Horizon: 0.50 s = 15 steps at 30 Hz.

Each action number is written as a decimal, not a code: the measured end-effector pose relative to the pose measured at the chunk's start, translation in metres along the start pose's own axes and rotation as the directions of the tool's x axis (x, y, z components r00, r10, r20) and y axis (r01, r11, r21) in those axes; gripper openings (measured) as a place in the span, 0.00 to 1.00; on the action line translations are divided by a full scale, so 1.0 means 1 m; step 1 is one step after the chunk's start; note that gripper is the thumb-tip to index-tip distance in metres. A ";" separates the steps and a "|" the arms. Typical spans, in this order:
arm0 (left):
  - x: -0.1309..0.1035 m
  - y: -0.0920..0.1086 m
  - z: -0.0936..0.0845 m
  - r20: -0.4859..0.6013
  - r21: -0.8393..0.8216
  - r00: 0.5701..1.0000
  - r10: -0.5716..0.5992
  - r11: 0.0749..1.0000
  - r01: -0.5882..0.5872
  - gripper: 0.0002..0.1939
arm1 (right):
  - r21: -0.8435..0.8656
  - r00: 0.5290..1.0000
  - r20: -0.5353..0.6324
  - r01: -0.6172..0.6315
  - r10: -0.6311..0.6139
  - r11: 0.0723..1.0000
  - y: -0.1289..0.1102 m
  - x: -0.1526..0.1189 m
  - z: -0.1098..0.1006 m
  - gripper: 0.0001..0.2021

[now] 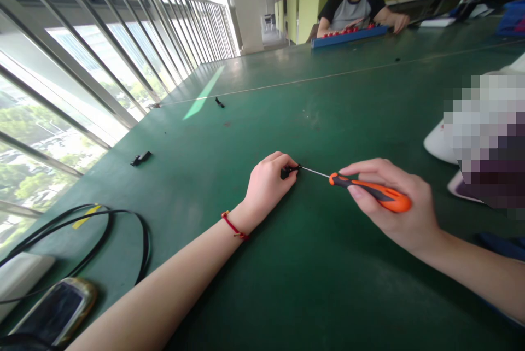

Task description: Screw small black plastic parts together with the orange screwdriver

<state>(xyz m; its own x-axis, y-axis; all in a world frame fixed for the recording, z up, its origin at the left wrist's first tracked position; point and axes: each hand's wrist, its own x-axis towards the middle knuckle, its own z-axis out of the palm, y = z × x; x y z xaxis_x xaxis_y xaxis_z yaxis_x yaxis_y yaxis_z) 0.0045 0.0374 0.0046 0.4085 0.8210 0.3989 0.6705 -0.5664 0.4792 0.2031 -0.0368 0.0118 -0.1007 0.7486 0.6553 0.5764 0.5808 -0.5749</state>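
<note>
My left hand (273, 179), with a red cord bracelet at the wrist, pinches a small black part (290, 170) just above or on the green table (262, 121). In my right hand (397, 203) is a screwdriver (381, 194) with an orange and black handle, held between the thumb and fingers. Its thin metal shaft points left, and the tip meets the black part at my left fingertips. Fingers hide some of the black part, so its shape cannot be made out fully.
Small black pieces (141, 158) (220, 103) lie to the left. Black cable (145, 236) loops near a phone (55, 310) at the lower left. White shoe-like objects (438, 140) stand at right. Across the table a person (356, 9) sits behind a blue tray (348, 37).
</note>
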 end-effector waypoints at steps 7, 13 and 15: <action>0.000 -0.001 0.000 0.003 0.004 1.000 0.001 1.000 -0.001 0.07 | 0.048 1.000 -0.022 -0.007 0.008 0.999 0.001 0.001 0.001 0.17; 0.000 0.000 0.001 -0.009 -0.001 1.000 0.006 1.000 -0.006 0.06 | 0.093 0.985 -0.168 0.042 -0.026 0.995 0.000 0.002 0.002 0.23; 0.000 0.000 0.001 -0.008 -0.002 1.000 0.003 1.000 -0.003 0.06 | 0.102 0.994 -0.103 0.032 -0.022 0.994 0.000 0.002 0.002 0.23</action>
<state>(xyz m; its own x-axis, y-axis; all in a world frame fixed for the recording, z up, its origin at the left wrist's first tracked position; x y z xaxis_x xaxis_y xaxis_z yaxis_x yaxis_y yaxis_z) 0.0047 0.0377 0.0040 0.4055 0.8185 0.4071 0.6677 -0.5693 0.4797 0.2014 -0.0347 0.0125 -0.0290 0.6988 0.7147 0.4874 0.6341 -0.6003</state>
